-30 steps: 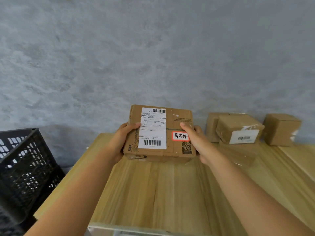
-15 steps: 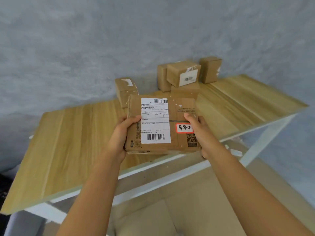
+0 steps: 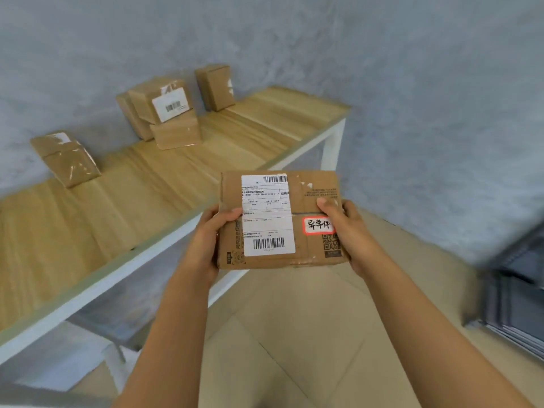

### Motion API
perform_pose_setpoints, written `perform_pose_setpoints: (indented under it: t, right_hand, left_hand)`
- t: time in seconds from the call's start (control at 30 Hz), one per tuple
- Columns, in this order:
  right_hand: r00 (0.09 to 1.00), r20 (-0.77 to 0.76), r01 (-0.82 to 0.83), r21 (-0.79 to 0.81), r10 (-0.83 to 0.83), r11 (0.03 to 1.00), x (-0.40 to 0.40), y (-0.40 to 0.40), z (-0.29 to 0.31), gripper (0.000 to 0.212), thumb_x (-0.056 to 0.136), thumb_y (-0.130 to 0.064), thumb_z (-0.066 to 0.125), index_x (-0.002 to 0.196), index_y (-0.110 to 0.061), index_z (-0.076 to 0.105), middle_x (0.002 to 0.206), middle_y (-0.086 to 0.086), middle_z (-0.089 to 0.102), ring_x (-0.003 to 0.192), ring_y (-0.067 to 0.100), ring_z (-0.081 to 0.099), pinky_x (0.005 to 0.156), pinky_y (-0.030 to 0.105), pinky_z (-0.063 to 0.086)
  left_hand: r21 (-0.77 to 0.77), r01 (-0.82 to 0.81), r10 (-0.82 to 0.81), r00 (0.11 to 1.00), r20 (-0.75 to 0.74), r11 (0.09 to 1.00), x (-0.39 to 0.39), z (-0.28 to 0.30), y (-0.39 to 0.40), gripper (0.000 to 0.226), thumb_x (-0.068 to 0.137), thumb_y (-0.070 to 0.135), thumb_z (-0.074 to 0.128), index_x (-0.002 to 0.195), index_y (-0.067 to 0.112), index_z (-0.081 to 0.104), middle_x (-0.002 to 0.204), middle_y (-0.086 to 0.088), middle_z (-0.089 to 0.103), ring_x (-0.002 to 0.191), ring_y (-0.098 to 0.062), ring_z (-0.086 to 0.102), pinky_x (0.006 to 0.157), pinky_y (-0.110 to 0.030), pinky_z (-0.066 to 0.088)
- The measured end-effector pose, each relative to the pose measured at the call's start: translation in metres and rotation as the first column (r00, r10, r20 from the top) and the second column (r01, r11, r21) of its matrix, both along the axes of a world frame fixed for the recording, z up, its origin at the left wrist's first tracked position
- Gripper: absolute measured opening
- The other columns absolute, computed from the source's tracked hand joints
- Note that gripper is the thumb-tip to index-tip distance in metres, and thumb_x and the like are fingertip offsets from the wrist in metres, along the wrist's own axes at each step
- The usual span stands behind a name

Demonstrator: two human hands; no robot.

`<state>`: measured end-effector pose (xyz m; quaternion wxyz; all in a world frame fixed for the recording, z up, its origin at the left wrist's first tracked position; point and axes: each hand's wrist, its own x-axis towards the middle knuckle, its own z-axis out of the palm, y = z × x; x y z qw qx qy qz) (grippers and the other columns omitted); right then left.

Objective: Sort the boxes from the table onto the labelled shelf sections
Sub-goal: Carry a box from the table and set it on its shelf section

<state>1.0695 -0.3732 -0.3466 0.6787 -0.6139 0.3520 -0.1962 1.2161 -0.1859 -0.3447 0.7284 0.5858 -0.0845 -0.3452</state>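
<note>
- The cardboard box [image 3: 279, 220] is off the table [image 3: 123, 201], held out over the tiled floor [image 3: 294, 334] at the table's near edge, label side up.
- The left hand [image 3: 206, 240] grips its left side with the thumb curled over the top; the right hand [image 3: 344, 228] clamps the right side, thumb just above the red-bordered handwritten tag [image 3: 318, 225].
- To carry it well, keep both hands firm and the box level, with the tag readable so it can be matched to a shelf section.
- No shelf shows clearly; a blurred dark frame [image 3: 518, 304] sits at right.
- A taped box [image 3: 66, 159], a small stack [image 3: 164, 113] and one upright box [image 3: 215, 86] are left on the table by the wall.
- The white table leg [image 3: 332, 145] stands near the path, so swing clear of it.
</note>
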Motion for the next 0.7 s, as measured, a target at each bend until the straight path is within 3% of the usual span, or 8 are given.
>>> perform_pose_setpoints:
  t: [0.2,0.33,0.47,0.6,0.7]
  right_hand:
    - [0.986,-0.030,0.167,0.012,-0.167,0.986,-0.143,-0.069,-0.014,0.036,0.093,-0.047,0.062,0.116,-0.022,0.053,0.102,-0.001,0.072,0.086,0.013,0.072,0.074,0.032,0.056]
    - [0.953,-0.045,0.301,0.018,-0.300,0.954,-0.226,-0.107,-0.020,0.037,0.092,-0.046,0.063,0.118,-0.021,0.055,0.100,-0.001,0.073,0.083,0.012,0.072,0.073,0.033,0.057]
    - [0.916,-0.048,0.401,0.030,-0.399,0.916,-0.288,-0.142,-0.020,0.038,0.092,-0.047,0.064,0.119,-0.023,0.056,0.103,-0.002,0.073,0.090,0.013,0.072,0.084,0.039,0.059]
    - [0.873,-0.045,0.488,0.022,-0.486,0.873,-0.333,-0.185,-0.016,0.038,0.093,-0.050,0.062,0.120,-0.024,0.055,0.105,-0.002,0.072,0.093,0.015,0.072,0.079,0.036,0.059]
    - [0.857,-0.036,0.513,-0.039,-0.514,0.858,-0.357,-0.236,-0.002,0.039,0.092,-0.054,0.061,0.119,-0.027,0.054,0.107,-0.001,0.073,0.094,0.017,0.072,0.085,0.042,0.059]
  left_hand:
    - [0.037,0.126,-0.124,0.992,-0.033,0.991,-0.118,-0.021,-0.097,0.070,0.072,0.028,0.078,0.134,0.009,0.052,0.114,-0.011,0.073,0.103,-0.031,0.071,0.080,-0.043,0.057]
    - [0.032,0.253,-0.253,0.967,-0.013,0.967,-0.187,-0.026,-0.156,0.052,0.082,0.030,0.072,0.130,0.019,0.056,0.115,-0.005,0.074,0.106,-0.028,0.070,0.084,-0.043,0.055]
    - [0.054,0.379,-0.382,0.923,0.053,0.924,-0.237,-0.021,-0.213,0.056,0.079,0.038,0.069,0.131,0.021,0.058,0.118,-0.004,0.073,0.107,-0.027,0.070,0.088,-0.045,0.055]
    - [0.062,0.463,-0.467,0.879,0.101,0.884,-0.272,-0.015,-0.281,0.048,0.085,0.036,0.068,0.130,0.022,0.060,0.116,-0.004,0.073,0.103,-0.025,0.072,0.074,-0.036,0.058]
    - [0.042,0.473,-0.474,0.874,0.106,0.880,-0.290,-0.005,-0.345,0.040,0.091,0.032,0.064,0.130,0.024,0.059,0.112,-0.003,0.075,0.096,-0.024,0.074,0.066,-0.033,0.058]
